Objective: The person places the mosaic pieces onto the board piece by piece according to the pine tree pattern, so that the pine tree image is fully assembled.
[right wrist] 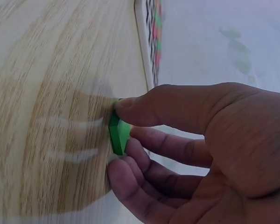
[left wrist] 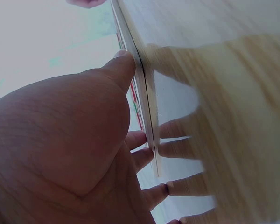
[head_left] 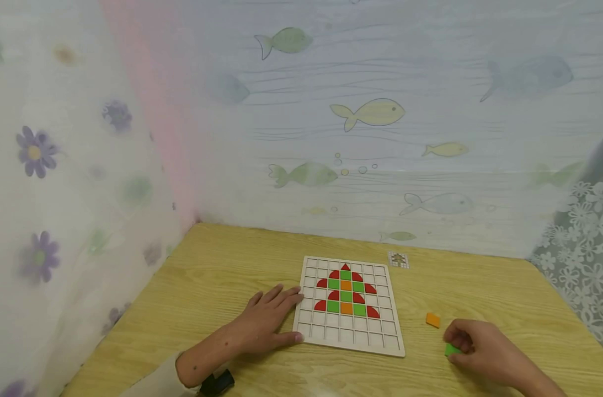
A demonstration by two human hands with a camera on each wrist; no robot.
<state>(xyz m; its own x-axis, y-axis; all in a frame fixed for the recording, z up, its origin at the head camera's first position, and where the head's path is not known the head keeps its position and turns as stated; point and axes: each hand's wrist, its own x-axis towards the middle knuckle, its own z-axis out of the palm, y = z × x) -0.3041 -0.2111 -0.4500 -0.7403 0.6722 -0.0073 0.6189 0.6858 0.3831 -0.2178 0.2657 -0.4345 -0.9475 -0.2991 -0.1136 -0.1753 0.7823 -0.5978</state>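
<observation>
A pale gridded board (head_left: pixel 332 333) lies on the table with red, green and orange pieces set in a tree shape. My left hand (head_left: pixel 268 322) rests at the board's left edge, fingers spread, with thumb and fingertips touching the rim; the left wrist view shows the thumb (left wrist: pixel 121 65) along that edge. To the right of the board, my right hand (head_left: pixel 485 350) pinches a green tile (right wrist: pixel 116 135) between thumb and curled fingers, low at the tabletop. Part of the tile is hidden by the fingers. Just beyond that hand lies an orange tile (head_left: pixel 432 320).
A small printed card (head_left: pixel 398 259) with a similar tree pattern lies behind the board's far right corner. The wooden table (head_left: pixel 207 264) meets a fish-patterned curtain (head_left: pixel 361 209) at the back and a flowered one (head_left: pixel 83 193) on the left.
</observation>
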